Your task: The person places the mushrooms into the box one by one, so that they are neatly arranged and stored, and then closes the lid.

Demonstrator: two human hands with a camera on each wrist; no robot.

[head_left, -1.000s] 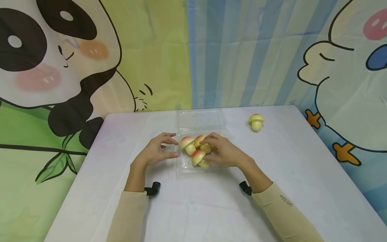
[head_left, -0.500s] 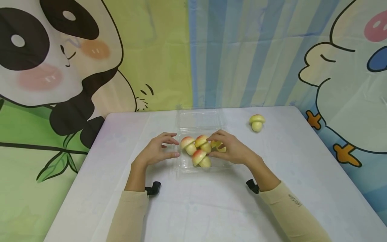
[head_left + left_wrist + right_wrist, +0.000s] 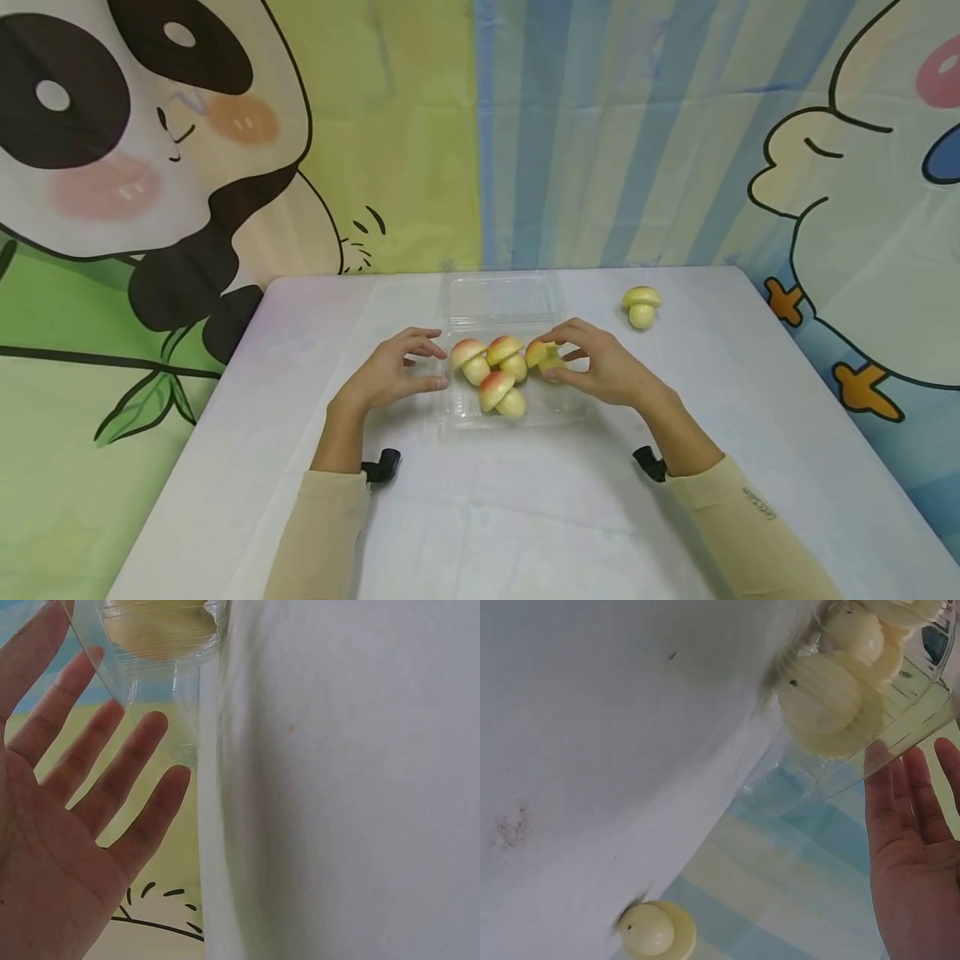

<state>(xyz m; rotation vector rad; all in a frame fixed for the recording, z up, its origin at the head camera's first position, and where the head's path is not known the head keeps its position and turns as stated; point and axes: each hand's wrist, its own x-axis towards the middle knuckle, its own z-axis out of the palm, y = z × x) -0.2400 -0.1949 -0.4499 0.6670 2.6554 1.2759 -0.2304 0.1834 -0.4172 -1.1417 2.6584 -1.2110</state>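
Spreading its fingers, the left hand (image 3: 390, 371) flanks the clear box (image 3: 553, 408); the fingers of the right hand (image 3: 609, 367) stand apart at the rightmost mushroom (image 3: 535, 353) inside, contact unclear. Three other mushrooms (image 3: 497, 392) share the box; a fifth mushroom (image 3: 642, 307) rests on the table (image 3: 480, 517).

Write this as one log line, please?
left hand: beside box | right hand: at mushroom inside | box: open, four mushrooms | fifth mushroom: on table
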